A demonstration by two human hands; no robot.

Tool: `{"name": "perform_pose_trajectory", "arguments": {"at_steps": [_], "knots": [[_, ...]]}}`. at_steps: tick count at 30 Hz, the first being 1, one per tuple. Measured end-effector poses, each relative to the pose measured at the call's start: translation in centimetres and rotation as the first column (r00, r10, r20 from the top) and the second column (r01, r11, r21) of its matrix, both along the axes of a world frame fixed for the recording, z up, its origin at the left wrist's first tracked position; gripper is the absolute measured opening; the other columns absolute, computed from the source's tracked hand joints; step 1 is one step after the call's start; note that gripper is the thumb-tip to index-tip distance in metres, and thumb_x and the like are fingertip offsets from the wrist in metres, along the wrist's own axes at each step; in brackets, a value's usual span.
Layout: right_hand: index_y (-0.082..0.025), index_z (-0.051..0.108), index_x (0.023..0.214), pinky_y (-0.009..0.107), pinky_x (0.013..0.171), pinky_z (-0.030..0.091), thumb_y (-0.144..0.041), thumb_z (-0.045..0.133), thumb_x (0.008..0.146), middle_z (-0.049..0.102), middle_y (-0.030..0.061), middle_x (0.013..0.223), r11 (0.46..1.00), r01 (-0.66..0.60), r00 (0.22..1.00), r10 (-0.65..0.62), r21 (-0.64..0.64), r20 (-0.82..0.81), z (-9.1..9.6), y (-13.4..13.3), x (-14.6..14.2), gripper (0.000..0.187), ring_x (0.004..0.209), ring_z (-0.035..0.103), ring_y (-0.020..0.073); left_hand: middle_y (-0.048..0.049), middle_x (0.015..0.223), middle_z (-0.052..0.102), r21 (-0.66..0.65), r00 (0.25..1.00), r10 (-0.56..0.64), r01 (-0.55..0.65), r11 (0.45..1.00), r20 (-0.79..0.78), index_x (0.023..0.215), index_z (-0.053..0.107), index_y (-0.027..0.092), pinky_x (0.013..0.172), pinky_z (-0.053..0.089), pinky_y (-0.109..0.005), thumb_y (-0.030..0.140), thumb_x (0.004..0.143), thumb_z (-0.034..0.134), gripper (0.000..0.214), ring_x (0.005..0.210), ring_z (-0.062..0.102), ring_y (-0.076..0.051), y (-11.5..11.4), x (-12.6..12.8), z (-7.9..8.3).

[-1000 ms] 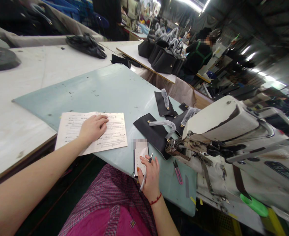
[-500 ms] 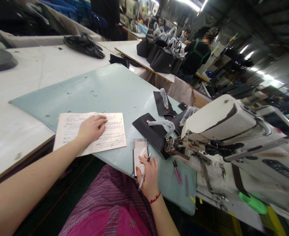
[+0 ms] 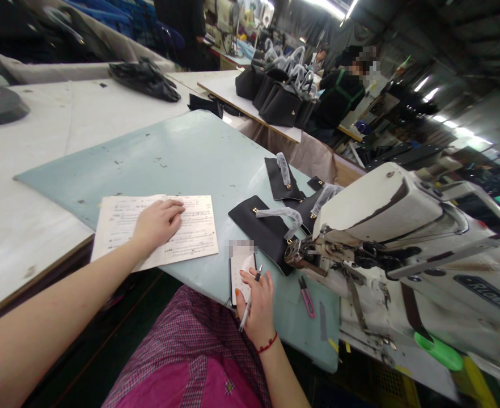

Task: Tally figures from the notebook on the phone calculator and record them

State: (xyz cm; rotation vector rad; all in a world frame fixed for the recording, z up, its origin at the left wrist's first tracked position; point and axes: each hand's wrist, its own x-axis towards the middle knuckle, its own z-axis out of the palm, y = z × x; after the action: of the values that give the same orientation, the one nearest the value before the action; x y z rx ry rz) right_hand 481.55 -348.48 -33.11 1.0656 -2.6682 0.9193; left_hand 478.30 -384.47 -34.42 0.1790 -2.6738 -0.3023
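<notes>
Head view: your left hand (image 3: 159,224) lies flat on an open printed booklet (image 3: 194,226), well left of the sewing machine (image 3: 377,209), with its fingers (image 3: 176,208) released on the page. Your right hand (image 3: 258,300) is near the machine's needle end, its fingers (image 3: 250,277) clenched around a slim pen (image 3: 245,318). They rest over a phone (image 3: 238,277), whose top is blurred, lying on the pale green counter (image 3: 148,153). Between the phone and the machine lie black leather bag panels (image 3: 261,232) with gold buckles and plastic-wrapped straps (image 3: 278,214). Pink-handled thread snips (image 3: 307,303) lie on the counter just left of the machine's base. Well beyond the machine, a co-worker (image 3: 339,96) in a green-strapped apron stands beside a row of black handbags (image 3: 275,102).
</notes>
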Motion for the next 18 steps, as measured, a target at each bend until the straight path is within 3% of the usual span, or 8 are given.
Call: {"name": "perform_pose_trajectory", "arguments": {"at_steps": [18], "knots": [[-0.022,0.048,0.126,0.054,0.116,0.016,-0.021,0.052,0.090,0.063,0.0052,0.116,1.000,0.004,1.000,-0.004,-0.007,-0.015,-0.24,-0.03,0.04,0.036,0.125,0.046,0.0222,-0.0001,0.122,0.060,-0.006,1.000,-0.002,0.002,1.000,0.008,0.105,0.065,0.020,0.085,0.045,-0.039,0.030,0.091,0.038,0.032,0.099,0.054,-0.024,0.15,0.00,0.22]]}}
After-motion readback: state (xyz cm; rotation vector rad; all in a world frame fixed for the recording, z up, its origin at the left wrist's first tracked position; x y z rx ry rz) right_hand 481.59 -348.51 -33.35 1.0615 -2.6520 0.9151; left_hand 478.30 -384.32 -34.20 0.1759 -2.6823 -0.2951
